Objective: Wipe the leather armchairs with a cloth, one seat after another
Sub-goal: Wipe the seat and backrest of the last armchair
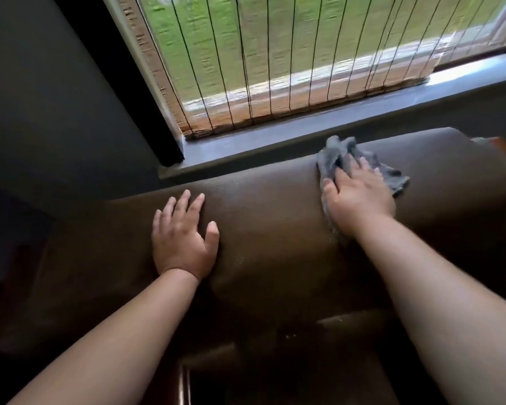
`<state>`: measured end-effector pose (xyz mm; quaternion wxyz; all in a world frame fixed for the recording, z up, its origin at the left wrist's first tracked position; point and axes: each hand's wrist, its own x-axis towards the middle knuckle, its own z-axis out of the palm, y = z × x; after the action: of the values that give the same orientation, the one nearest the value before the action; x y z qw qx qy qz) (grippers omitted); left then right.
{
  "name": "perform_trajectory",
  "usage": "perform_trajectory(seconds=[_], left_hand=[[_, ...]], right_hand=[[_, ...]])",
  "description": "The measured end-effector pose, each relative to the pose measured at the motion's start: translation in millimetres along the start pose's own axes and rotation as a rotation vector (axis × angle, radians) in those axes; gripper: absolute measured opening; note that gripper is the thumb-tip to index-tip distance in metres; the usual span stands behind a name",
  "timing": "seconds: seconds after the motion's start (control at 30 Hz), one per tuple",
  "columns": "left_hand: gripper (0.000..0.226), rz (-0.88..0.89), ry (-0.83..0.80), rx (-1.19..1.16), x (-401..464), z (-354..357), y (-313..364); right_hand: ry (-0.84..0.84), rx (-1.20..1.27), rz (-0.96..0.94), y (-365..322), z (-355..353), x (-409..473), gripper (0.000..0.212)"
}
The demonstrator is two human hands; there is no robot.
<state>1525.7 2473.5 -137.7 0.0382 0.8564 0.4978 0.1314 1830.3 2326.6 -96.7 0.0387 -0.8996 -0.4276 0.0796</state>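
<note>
Head view, looking down at the top of a dark brown leather armchair (275,217) backrest that stands just in front of a window.

Right hand (358,194) lies palm down on a crumpled grey cloth (332,154), fingers straight and slightly spread, pressing the cloth flat against the upper right part of the backrest. Cloth bunches up beyond the fingertips and sticks out on both sides of the hand; a strip of it also shows under the thumb side, down toward the wrist. No curl of the fingers around the cloth visible, hand is flat on it.

Left hand (184,238) rests palm down on the bare leather, left of centre on the backrest, fingers straight and fanned, thumb out to the right. Holds nothing. The hands are well apart, both forearms bare and reaching in from the bottom edge.

Lower down, the seat cushion (281,361) is in shadow, with a few pale specks on it.

Behind the chair: a grey windowsill (319,124), a woven bamboo blind (275,54) with dark vertical cords hanging down to the sill, green grass blurred behind it. Dark grey wall (41,97) at left. Orange-brown edge of something at far right behind the chair, too cropped to identify.
</note>
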Motion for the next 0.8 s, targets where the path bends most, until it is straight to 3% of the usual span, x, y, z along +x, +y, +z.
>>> perform_trajectory(seconds=[0.07,0.17,0.3,0.37,0.43,0.53,0.63,0.73,0.8], left_hand=[[0.069,-0.011,-0.015,-0.009,-0.1,-7.7,0.2],[0.071,-0.026,-0.099,0.031,0.0,-11.2,4.6],[0.066,-0.195,-0.235,0.107,-2.5,-35.3,38.5],[0.065,-0.298,-0.254,0.02,16.5,-47.8,83.6],[0.064,-0.165,-0.31,-0.054,34.8,-39.3,141.8],[0.071,0.115,-0.285,0.015,31.6,-1.0,201.3],[0.077,0.131,-0.137,0.084,33.9,24.5,196.6],[0.076,0.143,-0.109,0.07,35.6,37.7,188.8],[0.076,0.15,-0.072,0.061,35.7,41.5,190.2]], right_hand=[[0.001,-0.007,0.001,-33.6,5.9,-16.2,0.066],[-0.071,0.032,-0.185,-83.1,18.5,-59.0,0.064],[-0.21,-0.01,-0.338,-61.0,0.0,-79.4,0.064],[-0.196,-0.003,-0.289,-25.9,-7.7,-60.7,0.065],[-0.163,0.007,-0.169,22.2,-13.8,-38.0,0.065],[-0.101,0.003,0.063,111.9,-20.7,-5.0,0.064],[0.014,-0.036,0.309,175.3,-23.6,16.4,0.065],[0.044,-0.041,0.381,155.4,-25.2,23.1,0.068],[0.019,0.003,0.174,104.2,-21.0,18.9,0.069]])
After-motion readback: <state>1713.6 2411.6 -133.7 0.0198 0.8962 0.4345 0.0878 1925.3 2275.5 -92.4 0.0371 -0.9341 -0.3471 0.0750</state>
